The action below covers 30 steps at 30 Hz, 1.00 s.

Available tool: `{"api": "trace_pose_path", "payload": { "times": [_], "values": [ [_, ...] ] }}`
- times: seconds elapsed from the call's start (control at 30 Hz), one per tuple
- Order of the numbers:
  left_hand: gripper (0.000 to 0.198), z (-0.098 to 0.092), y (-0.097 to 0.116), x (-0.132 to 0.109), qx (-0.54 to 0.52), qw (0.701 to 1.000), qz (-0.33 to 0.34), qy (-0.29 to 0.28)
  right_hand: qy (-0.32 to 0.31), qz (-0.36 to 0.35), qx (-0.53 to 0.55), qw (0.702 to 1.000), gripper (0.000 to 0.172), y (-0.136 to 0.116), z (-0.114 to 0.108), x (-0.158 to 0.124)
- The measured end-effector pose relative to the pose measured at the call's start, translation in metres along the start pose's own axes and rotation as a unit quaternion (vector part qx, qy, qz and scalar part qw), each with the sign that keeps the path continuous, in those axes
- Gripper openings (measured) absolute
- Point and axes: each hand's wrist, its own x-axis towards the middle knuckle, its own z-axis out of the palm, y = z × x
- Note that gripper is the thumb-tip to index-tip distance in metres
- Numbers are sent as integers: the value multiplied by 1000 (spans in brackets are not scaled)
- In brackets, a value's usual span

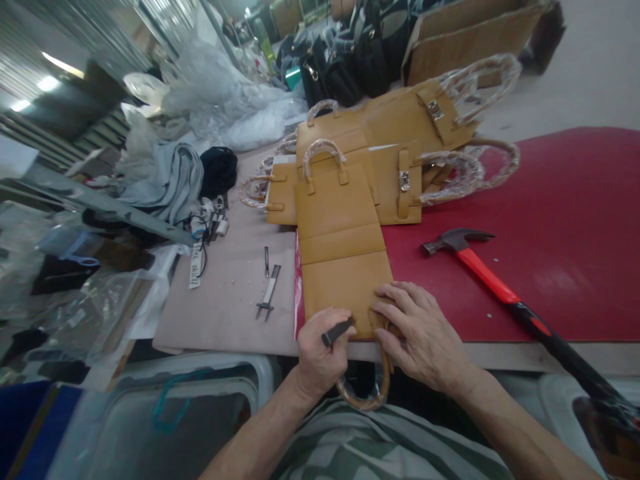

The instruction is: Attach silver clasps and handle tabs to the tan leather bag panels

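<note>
A tan leather bag panel (345,233) lies lengthwise in front of me, with one wrapped handle at its far end. Its near handle (365,402) hangs over the table's front edge. My left hand (323,347) is closed around a short dark metal punch (338,331), tilted at the panel's near edge; its tip is hidden by my fingers. Spread over the panel's near right corner, my right hand (420,333) presses beside the handle's attachment tab. To the right, a claw hammer (487,275) with a red and black handle lies on the red mat.
Several tan bags (390,127) with plastic-wrapped handles are piled behind the panel. A metal divider-like tool (269,292) and a small dark rod (267,261) lie left on the table. The red mat (565,220) stretches right. A cardboard box (475,40) and black bags (345,67) stand farther back.
</note>
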Motion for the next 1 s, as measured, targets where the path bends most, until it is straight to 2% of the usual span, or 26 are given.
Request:
{"api": "trace_pose_path", "payload": {
  "times": [0.4,0.53,0.73,1.0],
  "values": [
    [25,4,7,-19,49,998,14,30,-12,1,-3,1000,28,2,2,0],
    [26,2,6,-15,31,999,29,18,-10,0,-8,1000,28,1,1,0],
    [21,1,-2,0,-5,1000,-8,-22,-9,1,-10,1000,28,1,3,1],
    [18,0,-6,8,-23,998,-1,-62,-13,6,-12,1000,29,0,4,1]
  ]
}}
